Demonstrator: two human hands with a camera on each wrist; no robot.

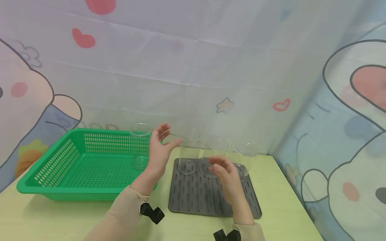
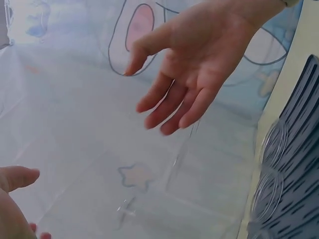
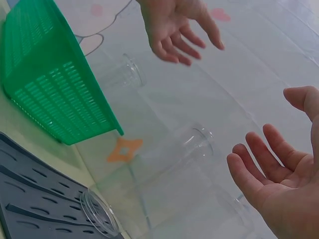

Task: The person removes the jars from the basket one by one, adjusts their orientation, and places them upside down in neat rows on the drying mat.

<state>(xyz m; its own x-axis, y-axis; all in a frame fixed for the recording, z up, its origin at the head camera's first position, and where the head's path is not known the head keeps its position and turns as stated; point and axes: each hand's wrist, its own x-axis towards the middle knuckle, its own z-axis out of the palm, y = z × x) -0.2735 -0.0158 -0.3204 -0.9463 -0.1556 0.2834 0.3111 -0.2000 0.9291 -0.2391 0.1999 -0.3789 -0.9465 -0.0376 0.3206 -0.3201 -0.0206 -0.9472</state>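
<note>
My left hand hovers between the basket and the mat, with thumb and fingers spread and nothing in them. Just left of it, a tall clear glass stands at the right end of the green plastic basket. Three more clear glasses stand in a row along the back of the dark grey ridged mat: a left one, a middle one and a right one. My right hand is over the mat before the middle and right glasses, its fingers loosely bent, palm bare in the right wrist view.
Basket and mat share a pale yellow-green table. Behind it hangs a whitish printed cloth, and another patterned cloth closes off the right side. The basket's raised walls stand left of the mat.
</note>
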